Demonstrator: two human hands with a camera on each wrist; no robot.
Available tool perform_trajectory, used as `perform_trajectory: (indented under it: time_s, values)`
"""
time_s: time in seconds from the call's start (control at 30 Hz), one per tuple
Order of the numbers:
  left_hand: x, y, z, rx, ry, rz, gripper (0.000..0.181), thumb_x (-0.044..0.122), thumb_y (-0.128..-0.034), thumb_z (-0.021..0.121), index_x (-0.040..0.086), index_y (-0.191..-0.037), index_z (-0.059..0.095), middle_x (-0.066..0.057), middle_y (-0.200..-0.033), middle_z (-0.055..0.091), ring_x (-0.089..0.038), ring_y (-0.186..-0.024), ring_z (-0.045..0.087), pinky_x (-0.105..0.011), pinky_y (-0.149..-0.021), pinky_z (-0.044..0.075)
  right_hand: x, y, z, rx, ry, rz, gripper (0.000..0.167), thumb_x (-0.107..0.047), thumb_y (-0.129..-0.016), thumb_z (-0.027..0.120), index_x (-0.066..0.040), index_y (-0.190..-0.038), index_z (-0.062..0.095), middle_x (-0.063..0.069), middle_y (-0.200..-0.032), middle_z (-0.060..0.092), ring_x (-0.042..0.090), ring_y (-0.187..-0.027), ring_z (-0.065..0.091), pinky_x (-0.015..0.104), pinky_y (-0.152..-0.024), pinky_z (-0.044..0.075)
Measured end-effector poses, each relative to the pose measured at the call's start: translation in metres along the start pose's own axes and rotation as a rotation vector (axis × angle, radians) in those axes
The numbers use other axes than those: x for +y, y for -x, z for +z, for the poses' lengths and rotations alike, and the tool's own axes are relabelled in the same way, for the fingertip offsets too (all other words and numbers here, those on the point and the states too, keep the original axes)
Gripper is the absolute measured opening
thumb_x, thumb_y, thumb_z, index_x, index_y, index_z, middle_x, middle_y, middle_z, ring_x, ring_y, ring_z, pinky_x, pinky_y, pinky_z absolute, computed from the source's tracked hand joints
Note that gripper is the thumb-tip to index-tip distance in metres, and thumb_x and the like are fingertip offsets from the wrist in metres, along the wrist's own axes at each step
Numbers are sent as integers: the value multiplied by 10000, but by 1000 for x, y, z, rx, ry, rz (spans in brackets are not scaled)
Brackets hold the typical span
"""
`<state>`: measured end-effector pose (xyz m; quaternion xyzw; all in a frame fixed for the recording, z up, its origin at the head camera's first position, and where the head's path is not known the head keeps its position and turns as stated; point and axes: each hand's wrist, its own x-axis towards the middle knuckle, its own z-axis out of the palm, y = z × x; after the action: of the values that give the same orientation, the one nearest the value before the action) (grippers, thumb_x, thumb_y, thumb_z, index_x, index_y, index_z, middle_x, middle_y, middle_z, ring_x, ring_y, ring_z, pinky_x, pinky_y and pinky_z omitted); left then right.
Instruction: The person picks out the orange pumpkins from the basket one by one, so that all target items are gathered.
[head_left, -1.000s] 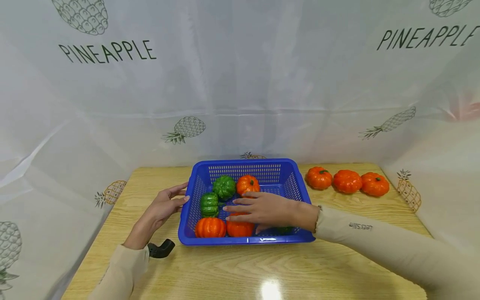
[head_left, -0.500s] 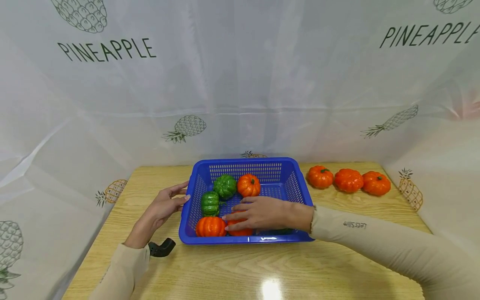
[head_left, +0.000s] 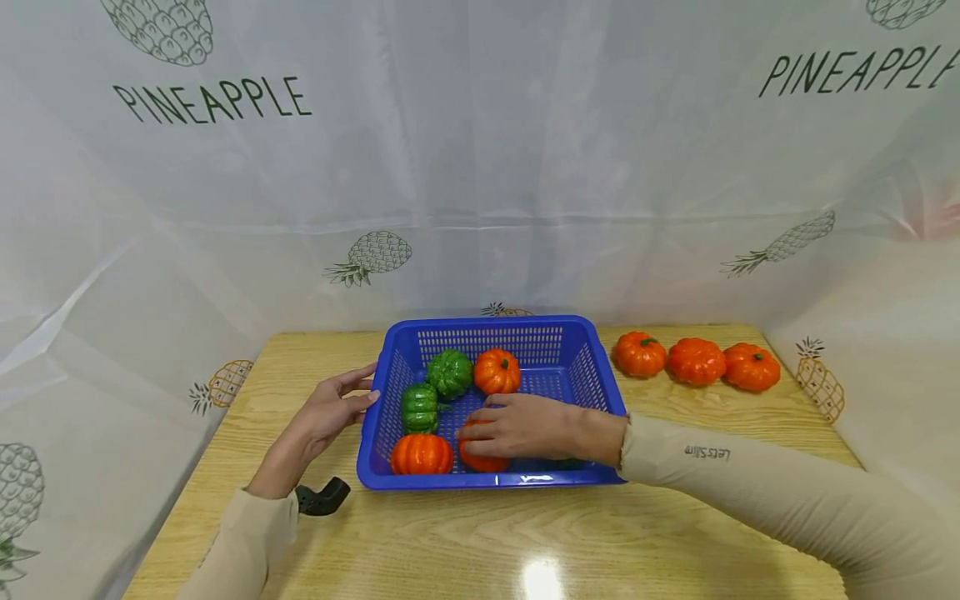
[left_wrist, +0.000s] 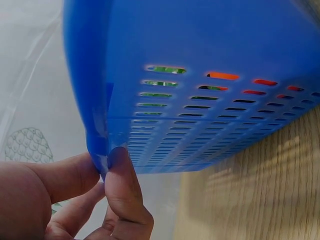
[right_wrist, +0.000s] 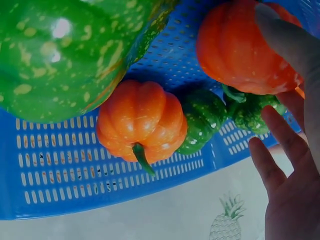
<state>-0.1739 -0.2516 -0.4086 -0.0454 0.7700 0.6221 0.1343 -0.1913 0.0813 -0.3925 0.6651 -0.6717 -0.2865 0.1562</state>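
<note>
My left hand (head_left: 326,412) pinches the left rim of the blue basket (head_left: 491,481); in the left wrist view thumb and finger close on its edge (left_wrist: 95,115). Inside the basket, my right hand (head_left: 528,427) curls over an orange pumpkin (head_left: 483,460) at the front middle. The right wrist view has the thumb on this pumpkin (right_wrist: 240,55), with the other fingers at its side. Another orange pumpkin (head_left: 422,455) sits at front left, two green ones (head_left: 449,373) (head_left: 419,408) behind it, and an orange one (head_left: 497,372) at the back. A large green pumpkin (right_wrist: 65,55) lies partly under my right arm.
Three orange pumpkins (head_left: 639,355) (head_left: 696,362) (head_left: 752,367) stand in a row on the wooden table (head_left: 420,542), right of the basket. Beside my left wrist is a black device (head_left: 323,497). A pineapple-print sheet (head_left: 480,167) hangs behind the table.
My right fingers have curled round the front middle pumpkin, which has shifted slightly right from its orange neighbour. My left hand has kept its place on the rim.
</note>
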Motion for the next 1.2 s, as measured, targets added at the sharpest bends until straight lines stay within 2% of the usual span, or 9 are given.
perform_trajectory:
  time_s: [0.13,0.27,0.43,0.57,0.67,0.77,0.93,1.1,1.2]
  values:
    - [0,0,-1,-1,-2,2,632,38,-1078,579,-3,-1649,312,-330,-1508,429,-107,-883,680,-251,-808,611,0,1,1,24,17,23,501,-262,-997,743,-340,-1451,545,-96,-1434,612,121,-1322,565,317,-1105,459]
    - [0,0,-2,-2,-5,2,640,47,-1080,581,-7,-1652,299,-333,-1513,420,-112,-892,680,-258,-809,614,0,2,2,15,2,52,502,-319,-967,774,-364,-1429,582,-69,-1369,628,138,-1294,574,347,-1104,466]
    - [0,-1,-1,1,-7,7,635,39,-1079,579,-11,-1648,304,-333,-1495,436,-118,-888,679,-261,-805,616,0,5,2,12,-31,88,471,-392,-933,802,-317,-1355,607,-49,-1312,651,165,-1257,601,364,-1106,474]
    - [0,0,-1,1,-14,9,634,41,-1077,584,-9,-1647,310,-329,-1486,446,-116,-889,672,-262,-808,612,0,8,3,-12,-43,131,577,-486,-872,846,-291,-1341,572,-43,-1279,647,170,-1221,610,366,-1081,492]
    - [0,1,-1,1,-19,11,635,45,-1077,587,-12,-1646,310,-328,-1485,448,-111,-892,668,-261,-808,608,0,10,4,-35,-52,172,661,-525,-849,857,-295,-1403,578,-32,-1274,637,175,-1192,608,374,-1062,505]
    - [-1,0,-2,2,-21,10,638,49,-1076,591,-10,-1646,311,-327,-1486,449,-113,-887,667,-259,-801,606,0,12,4,-54,-58,206,635,-472,-868,849,-295,-1426,603,-19,-1264,634,179,-1170,602,379,-1052,512]
    - [-3,-1,-2,3,-22,5,639,49,-1075,594,-5,-1647,313,-332,-1498,445,-115,-889,674,-254,-794,607,3,15,3,-86,-78,255,566,-437,-883,835,-258,-1379,629,-14,-1241,651,186,-1173,612,388,-1052,518]
    - [-4,-2,-3,1,-23,11,638,44,-1075,590,-10,-1646,311,-339,-1496,444,-111,-892,680,-252,-793,611,7,22,-1,-126,-124,302,671,-516,-883,829,-226,-1447,610,-13,-1336,671,188,-1249,617,411,-1103,499]
    - [-3,-2,-3,1,-20,13,639,45,-1076,589,-12,-1647,307,-342,-1495,441,-109,-890,684,-253,-793,613,10,29,-4,-109,-155,339,751,-573,-871,827,-203,-1481,592,-4,-1370,673,199,-1278,619,423,-1119,493]
